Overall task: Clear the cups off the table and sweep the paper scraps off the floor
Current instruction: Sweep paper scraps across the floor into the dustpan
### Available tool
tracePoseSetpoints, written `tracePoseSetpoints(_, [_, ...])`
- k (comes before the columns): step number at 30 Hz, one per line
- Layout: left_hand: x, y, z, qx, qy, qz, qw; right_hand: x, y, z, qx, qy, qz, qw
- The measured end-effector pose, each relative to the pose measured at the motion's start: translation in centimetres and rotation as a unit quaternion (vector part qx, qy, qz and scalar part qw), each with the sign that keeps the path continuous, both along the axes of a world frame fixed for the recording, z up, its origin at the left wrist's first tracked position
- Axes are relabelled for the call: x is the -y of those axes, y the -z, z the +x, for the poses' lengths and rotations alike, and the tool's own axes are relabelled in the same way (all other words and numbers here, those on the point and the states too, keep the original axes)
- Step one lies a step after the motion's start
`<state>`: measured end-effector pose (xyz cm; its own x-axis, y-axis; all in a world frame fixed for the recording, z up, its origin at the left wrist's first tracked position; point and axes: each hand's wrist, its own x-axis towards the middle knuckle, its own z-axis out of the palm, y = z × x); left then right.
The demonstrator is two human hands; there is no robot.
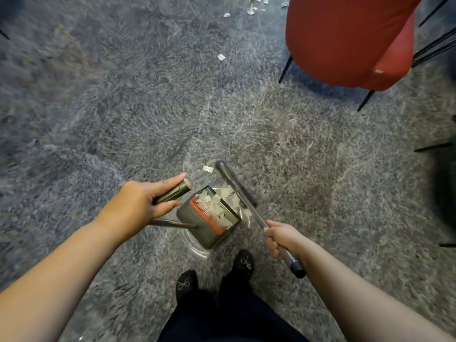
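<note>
Left hand (143, 202) grasps the olive-green upright dustpan's handle (172, 193); its bin (209, 215) holds white paper scraps (222, 203). Right hand (283, 236) grips the grey metal broom pole (246, 201) above the grey speckled floor (123, 107).

Bare forearms, dark trousers (232, 324), black shoes (186, 283) with pale looped emblems.

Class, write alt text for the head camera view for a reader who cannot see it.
Seen from above, the left hand grips a dustpan handle, the pan holding paper scraps; the right hand grips a broom handle. More scraps lie near a red chair.
</note>
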<state>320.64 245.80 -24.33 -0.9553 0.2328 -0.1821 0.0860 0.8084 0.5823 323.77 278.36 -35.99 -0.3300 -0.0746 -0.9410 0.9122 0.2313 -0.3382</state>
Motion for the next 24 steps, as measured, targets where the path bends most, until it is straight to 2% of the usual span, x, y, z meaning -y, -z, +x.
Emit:
tracePoseSetpoints(4, [0.1,0.2,0.3,0.034,0.017,-0.023,0.999,1.1,0.1,1.5,0.028,0.011,-0.020,0.999])
tracePoseSetpoints(12, [0.6,0.8,1.3,0.022,0.032,-0.045,0.998,2.9,-1.2,3.0,0.065,0.075,-0.061,0.993])
tracePoseSetpoints(19, [2.5,1.2,3.9,0.008,0.031,-0.017,0.999,2.7,-4.8,4.6,0.040,0.117,-0.081,0.989])
tracePoseSetpoints(24, [5.2,1.1,5.8,-0.015,0.019,0.000,1.000,1.9,-4.4,6.7,0.023,0.144,-0.055,0.988])
